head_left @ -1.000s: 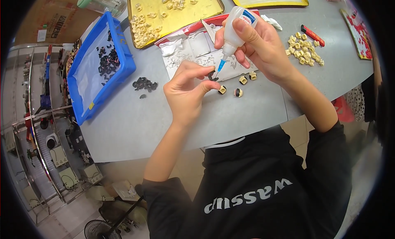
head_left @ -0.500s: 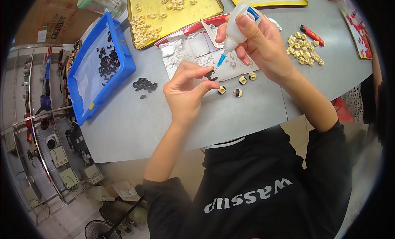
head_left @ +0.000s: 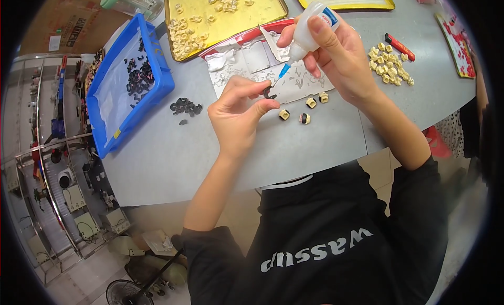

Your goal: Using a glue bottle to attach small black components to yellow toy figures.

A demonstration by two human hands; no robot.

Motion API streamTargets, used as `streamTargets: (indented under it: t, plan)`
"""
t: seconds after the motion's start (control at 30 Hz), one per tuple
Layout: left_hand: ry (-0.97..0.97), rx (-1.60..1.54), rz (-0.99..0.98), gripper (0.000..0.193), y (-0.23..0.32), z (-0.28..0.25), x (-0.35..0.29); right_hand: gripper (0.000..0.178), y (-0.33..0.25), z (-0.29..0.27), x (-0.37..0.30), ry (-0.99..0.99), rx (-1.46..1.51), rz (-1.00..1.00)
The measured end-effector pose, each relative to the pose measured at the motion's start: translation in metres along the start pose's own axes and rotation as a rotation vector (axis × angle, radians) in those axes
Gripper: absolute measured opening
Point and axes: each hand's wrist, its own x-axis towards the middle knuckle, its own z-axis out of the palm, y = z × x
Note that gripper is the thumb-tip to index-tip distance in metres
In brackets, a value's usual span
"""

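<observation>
Between the thumb and fingertip of my left hand is pinched a small black curved piece. My right hand is wrapped round a translucent squeeze bottle, tipped downward. Its blue needle tip points at the black piece; whether the thin needle touches it I cannot tell. Just right of my left fingertips, several small cream pieces with black parts, one being a cream and black piece, lie on the grey table. A white sheet with grey marks lies beneath and behind the hands.
A blue tray of black pieces stands at left, beside a small black pile. Behind is a yellow tray with cream pieces. To the right lie a cream pile, a red marker and a tray of red bits.
My right hand has tilted the squeeze bottle slightly and raised its blue tip a little. My left hand keeps its pinch on the black piece in nearly the same spot.
</observation>
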Motion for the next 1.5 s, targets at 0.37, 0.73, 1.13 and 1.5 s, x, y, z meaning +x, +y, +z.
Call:
streamTargets:
  t: [0.37,0.73,1.13,1.5]
  plan:
    - [0.511,0.075,0.163,0.023,0.007,-0.024,0.024,0.028,0.018,0.003,0.001,-0.114,-0.565,-0.346]
    - [0.620,0.271,0.265,0.021,-0.003,-0.044,0.026,0.023,0.009,0.030,-0.015,-0.340,-1.238,-0.397]
    - [0.431,0.207,0.273,0.026,0.001,-0.030,0.022,0.020,-0.057,-0.074,-0.053,-0.436,-1.583,-0.137]
    - [0.373,0.235,0.266,0.022,0.002,-0.030,0.016,0.014,-0.055,-0.071,-0.053,-0.353,-1.560,-0.219]
